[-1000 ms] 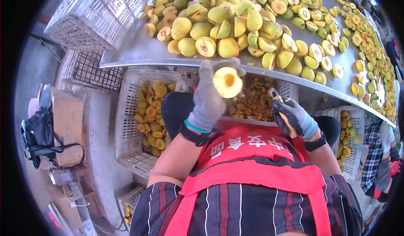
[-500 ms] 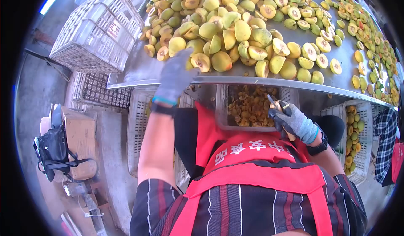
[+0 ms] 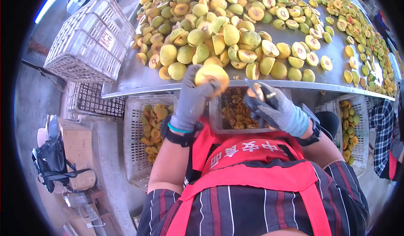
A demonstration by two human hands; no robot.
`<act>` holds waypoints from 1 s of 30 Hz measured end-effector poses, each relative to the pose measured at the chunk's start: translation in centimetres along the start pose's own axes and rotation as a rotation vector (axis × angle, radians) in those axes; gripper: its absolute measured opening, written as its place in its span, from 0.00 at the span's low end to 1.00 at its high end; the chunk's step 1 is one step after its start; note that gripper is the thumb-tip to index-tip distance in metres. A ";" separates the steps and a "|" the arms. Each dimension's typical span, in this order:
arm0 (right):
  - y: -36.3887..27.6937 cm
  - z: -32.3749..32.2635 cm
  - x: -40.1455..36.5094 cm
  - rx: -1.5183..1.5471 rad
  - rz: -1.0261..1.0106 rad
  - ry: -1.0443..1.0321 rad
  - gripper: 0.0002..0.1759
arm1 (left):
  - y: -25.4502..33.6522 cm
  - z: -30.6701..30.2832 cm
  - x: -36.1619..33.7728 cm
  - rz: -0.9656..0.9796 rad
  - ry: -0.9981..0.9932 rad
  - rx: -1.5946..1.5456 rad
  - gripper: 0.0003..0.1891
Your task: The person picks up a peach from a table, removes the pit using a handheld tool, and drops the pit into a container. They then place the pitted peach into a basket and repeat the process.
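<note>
Left hand (image 3: 191,99), gloved, fingers wrapped round peach half (image 3: 211,76), held at table (image 3: 134,74) edge. Right hand (image 3: 273,107) clenched on knife (image 3: 256,94) just beside it, above bin of pits (image 3: 235,110). Peach pile (image 3: 219,30) behind.

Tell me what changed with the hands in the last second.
The left hand let go of its pitted half, reached to the pile and came back holding a fresh yellow fruit. The right hand rose toward it, still gripping the small tool. The crates stayed put.
</note>
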State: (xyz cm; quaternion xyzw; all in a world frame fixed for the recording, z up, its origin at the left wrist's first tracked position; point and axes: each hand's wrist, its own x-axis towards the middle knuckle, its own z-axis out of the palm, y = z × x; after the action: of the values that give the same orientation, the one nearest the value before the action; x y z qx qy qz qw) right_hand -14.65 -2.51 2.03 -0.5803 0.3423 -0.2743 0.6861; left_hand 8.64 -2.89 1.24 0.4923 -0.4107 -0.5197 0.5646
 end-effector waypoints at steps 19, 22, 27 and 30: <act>2.3 3.1 0.4 -0.834 -0.273 0.271 0.21 | -3.2 3.6 -3.7 0.141 -0.160 -0.166 0.24; 1.1 3.5 0.4 -0.798 -0.264 0.262 0.21 | -4.1 3.9 -3.2 0.249 -0.085 -0.128 0.22; 0.7 3.9 0.1 -0.498 -0.050 0.089 0.21 | -2.5 3.9 -3.5 0.112 -0.099 -0.207 0.17; 1.6 4.1 -0.1 -0.875 -0.160 0.128 0.21 | -2.7 3.9 -3.6 0.091 -0.099 -0.140 0.14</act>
State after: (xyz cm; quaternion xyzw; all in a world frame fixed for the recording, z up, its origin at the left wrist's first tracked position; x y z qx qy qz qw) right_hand -11.50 0.39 0.90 -0.8224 0.4218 -0.1912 0.3305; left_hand 3.87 0.24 -0.54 0.4060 -0.4230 -0.5447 0.5997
